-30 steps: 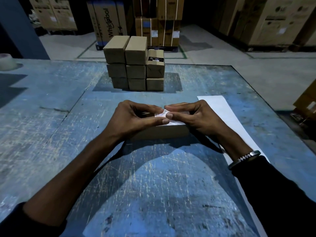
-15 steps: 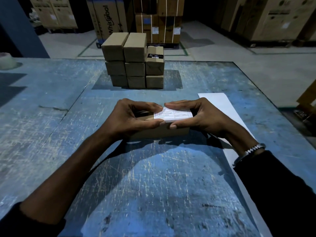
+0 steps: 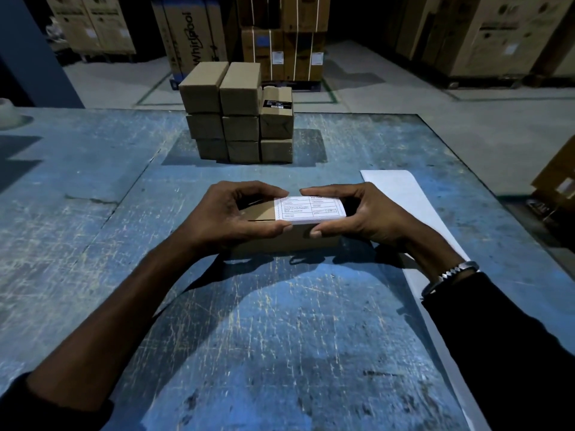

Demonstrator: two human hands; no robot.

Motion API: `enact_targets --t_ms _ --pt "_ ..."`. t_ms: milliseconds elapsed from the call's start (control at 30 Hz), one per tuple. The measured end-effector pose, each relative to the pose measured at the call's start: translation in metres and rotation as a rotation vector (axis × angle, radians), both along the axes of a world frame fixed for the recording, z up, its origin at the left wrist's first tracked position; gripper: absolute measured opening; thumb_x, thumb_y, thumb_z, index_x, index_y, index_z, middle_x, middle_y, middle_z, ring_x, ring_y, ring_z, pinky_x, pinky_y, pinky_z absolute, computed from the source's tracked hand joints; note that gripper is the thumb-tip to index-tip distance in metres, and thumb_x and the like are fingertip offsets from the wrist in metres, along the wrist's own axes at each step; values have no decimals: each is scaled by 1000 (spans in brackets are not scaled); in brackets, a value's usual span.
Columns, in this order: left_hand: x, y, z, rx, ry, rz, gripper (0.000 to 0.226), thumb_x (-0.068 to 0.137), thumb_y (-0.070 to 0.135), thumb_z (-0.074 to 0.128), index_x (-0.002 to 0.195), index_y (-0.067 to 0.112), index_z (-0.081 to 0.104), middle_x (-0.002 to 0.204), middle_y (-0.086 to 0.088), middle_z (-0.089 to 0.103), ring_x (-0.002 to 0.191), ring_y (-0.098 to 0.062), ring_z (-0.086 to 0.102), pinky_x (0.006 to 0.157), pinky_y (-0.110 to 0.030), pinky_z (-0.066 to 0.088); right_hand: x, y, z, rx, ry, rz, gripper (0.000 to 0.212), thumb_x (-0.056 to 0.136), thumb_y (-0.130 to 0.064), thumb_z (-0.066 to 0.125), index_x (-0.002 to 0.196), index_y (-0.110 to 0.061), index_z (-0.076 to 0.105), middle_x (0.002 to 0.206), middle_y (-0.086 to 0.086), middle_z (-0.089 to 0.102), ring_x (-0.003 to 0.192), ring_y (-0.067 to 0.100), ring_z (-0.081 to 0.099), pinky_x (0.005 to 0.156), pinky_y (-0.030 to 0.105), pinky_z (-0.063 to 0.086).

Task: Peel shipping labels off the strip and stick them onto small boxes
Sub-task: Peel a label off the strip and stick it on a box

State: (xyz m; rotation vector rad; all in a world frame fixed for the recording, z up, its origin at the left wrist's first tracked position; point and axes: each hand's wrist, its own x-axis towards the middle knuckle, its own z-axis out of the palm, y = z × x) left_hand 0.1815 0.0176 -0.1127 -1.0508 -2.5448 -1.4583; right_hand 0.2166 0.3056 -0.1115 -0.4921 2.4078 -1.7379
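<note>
The scratched blue table (image 3: 93, 231) spreads under and all around my hands. Past my fingertips, well apart from them, stands the stack of small boxes (image 3: 238, 115), three columns wide and three layers high; the top box of the column toward my right sits lower than its neighbours and bears a dark label (image 3: 277, 104). The long white strip (image 3: 404, 200) lies flat on the table beside and beneath my right wrist, running from beyond that hand back toward my body under my dark sleeve.

Between my hands sits the small box (image 3: 280, 241) I am working on, resting on the table. My left hand (image 3: 224, 216) grips its left end, fingers curled over the far top edge and thumb lying along the near top edge. My right hand (image 3: 361, 213) grips the right end the same way, fingers arched over the far side and thumb pressed against the near face just under the top edge. My two forefingers nearly meet above the far edge.

The white shipping label (image 3: 308, 209) lies flat on the box's top, covering the half nearer my right hand, with bare cardboard showing toward my left. A metal watch band (image 3: 451, 273) circles my right wrist.
</note>
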Motion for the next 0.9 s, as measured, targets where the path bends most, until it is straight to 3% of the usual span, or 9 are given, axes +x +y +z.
enact_targets --t_ms 67,167,267,333,400,500,633,700,900 --pt "0 -1 2 -29 -15 5 54 77 32 92 128 23 75 120 16 77 114 -1 71 93 -17 57 -2 4 2 72 -16 31 77 70 -6 95 140 -28 70 126 -13 78 120 5 71 101 21 57" --pt "-3 -3 1 -82 -29 13 67 74 38 94 136 30 70 128 17 73 119 1 67 98 -19 57 0 1 4 144 -67 63 91 68 -25 97 149 -41 59 138 -18 70 127 1 65 108 27 55" --pt "-4 -4 0 -116 -23 25 75 72 51 95 140 36 67 133 18 71 123 1 64 101 -20 56 3 -16 3 140 -29 -29 70 77 -43 91 142 -45 65 135 -19 71 121 2 67 107 37 57" --pt "-3 -2 1 -110 -31 45 66 74 55 93 134 36 72 127 21 73 118 4 66 96 -18 56 3 -25 -2 86 36 -108 51 81 -38 92 129 -33 76 123 -15 77 112 6 72 101 39 61" --pt "-3 0 1 -119 -11 52 58 77 51 91 130 33 75 122 22 76 113 3 69 94 -21 58 4 -25 -6 20 39 -120 47 82 -26 94 126 -25 78 119 -11 80 111 8 74 97 30 61" --pt "-3 -1 -1 -120 11 35 52 82 45 90 129 30 75 122 21 76 114 0 70 97 -26 59 5 -17 -3 75 29 -50 64 78 -21 96 138 -28 72 127 -14 77 117 5 71 102 25 57" --pt "-5 -2 0 -112 -4 -21 54 81 36 91 131 27 73 124 19 75 119 -3 69 98 -23 57 1 -6 2 189 -33 43 97 71 -28 97 155 -44 51 140 -20 68 124 -3 65 102 20 55" --pt "-5 -2 1 -92 -20 -45 56 80 32 90 133 24 72 126 17 75 120 -4 69 99 -21 56 3 -5 2 113 -104 43 101 70 -29 95 157 -46 46 138 -17 71 125 1 67 102 23 56" --pt "-4 -3 1 -66 -34 -45 58 77 25 93 132 20 73 126 14 76 119 -6 70 99 -22 57 3 -6 0 72 -140 40 79 76 -9 95 146 -29 63 133 -9 75 129 9 67 114 38 53"
